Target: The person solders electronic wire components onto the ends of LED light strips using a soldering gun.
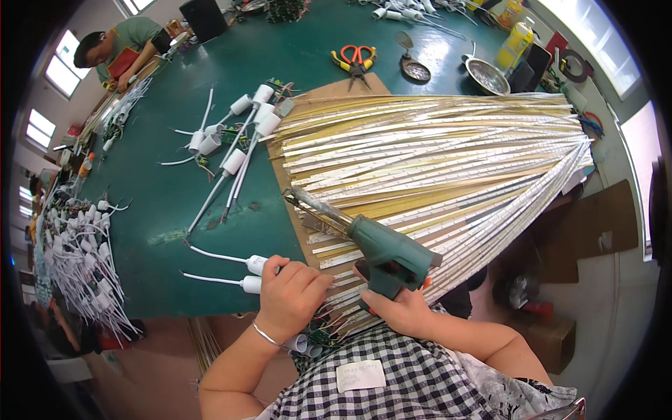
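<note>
My right hand (402, 308) is wrapped round the handle of a green soldering gun (392, 252), whose metal tip points up and left over the strips. Curled closed at the table's front edge, my left hand (290, 297) lies against the right ends of two white plastic caps (251, 284) with white wires running left. What its fingers pinch is hidden. Beneath that hand, small green circuit boards (323, 325) with thin wires and grey caps lie by my apron. Many thin white and yellow strips (434, 154), likely LED strips, fan out across a brown board (294, 199).
More wired white caps (234, 161) lie left of the strips, with a large heap (80, 245) at the far left. Pliers (355, 63), a small round dish (416, 69), a metal strainer (488, 75) and a yellow bottle (516, 43) stand farther back. Another person (129, 45) works at far left.
</note>
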The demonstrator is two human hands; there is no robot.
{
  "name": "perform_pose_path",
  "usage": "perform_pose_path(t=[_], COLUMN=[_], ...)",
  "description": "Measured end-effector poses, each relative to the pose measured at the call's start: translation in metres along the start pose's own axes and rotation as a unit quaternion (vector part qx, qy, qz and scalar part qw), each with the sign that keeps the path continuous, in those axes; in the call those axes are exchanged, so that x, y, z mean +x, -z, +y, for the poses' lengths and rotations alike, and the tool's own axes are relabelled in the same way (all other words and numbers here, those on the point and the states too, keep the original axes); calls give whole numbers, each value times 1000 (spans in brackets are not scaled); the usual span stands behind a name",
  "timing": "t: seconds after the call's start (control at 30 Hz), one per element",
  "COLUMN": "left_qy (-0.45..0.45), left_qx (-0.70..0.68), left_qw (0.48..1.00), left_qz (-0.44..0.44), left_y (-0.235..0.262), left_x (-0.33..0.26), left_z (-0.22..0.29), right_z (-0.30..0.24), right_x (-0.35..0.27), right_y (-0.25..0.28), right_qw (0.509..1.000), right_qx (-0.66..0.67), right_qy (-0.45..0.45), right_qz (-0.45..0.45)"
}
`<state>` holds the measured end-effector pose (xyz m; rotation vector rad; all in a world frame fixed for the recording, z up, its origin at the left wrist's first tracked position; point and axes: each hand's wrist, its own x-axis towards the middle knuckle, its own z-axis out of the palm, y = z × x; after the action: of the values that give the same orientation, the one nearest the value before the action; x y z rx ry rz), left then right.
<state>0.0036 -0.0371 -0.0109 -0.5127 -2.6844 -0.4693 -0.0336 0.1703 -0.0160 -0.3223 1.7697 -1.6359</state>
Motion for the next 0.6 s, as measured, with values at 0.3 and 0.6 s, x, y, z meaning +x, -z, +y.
perform_pose_path(t=[0.3,0.6], left_qy=[45,19], left_qx=[-12,25], left_qw=[999,999], left_qz=[-3,-33], left_y=[-3,-1], left_x=[-1,2], left_z=[4,1], right_z=[18,16], right_x=[4,5], right_y=[-5,-5], right_qw=[993,987], right_qx=[77,103], right_qy=[77,122], right_qz=[40,18])
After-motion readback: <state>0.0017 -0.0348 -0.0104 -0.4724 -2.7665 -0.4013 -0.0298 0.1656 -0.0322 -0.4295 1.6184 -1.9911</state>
